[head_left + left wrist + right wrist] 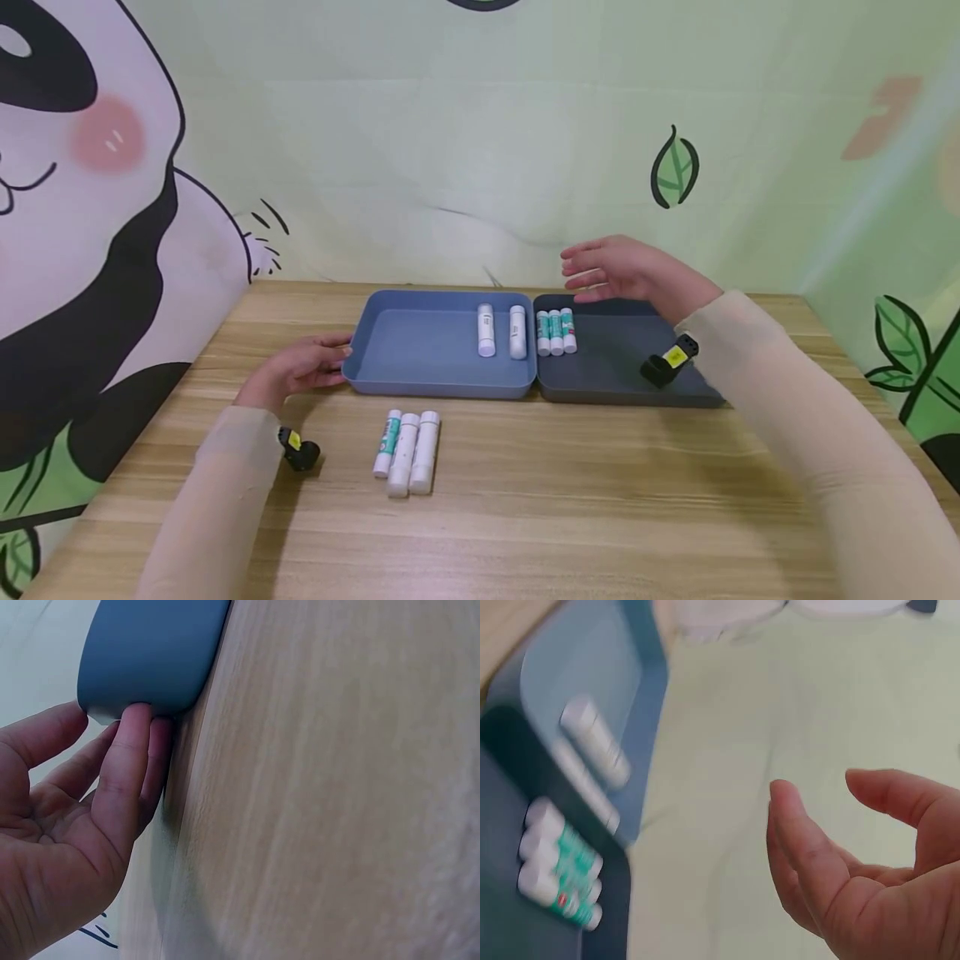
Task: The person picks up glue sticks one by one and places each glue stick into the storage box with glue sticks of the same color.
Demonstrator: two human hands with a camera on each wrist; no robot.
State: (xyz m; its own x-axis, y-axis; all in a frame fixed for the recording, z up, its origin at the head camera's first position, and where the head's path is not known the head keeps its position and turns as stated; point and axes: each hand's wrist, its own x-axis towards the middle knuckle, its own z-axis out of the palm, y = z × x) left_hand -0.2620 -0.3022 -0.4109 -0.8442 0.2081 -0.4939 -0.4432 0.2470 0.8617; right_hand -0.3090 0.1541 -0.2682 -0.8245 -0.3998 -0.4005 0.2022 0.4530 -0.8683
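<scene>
One left hand (303, 367) at the blue tray (431, 354), one right hand (617, 271) in the air

Your left fingertips touch the tray's end, left of centre, fingers nearly straight, nothing clasped. Upper right, your right hand hangs near the dark tray (607, 375), thumb and fingers well parted, holding nothing! Two white tubes (517, 333) lie mid-frame inside the blue; three green-labelled tubes (556, 333) lie just right, inside the dark; a trio of tubes (404, 454) lies lower centre on the table (600, 500).

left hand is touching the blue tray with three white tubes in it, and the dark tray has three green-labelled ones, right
The blue tray holds two white tubes, not three, as the head view shows. The rest stands: the left hand touches that tray, and the dark tray has three green-labelled tubes.
</scene>
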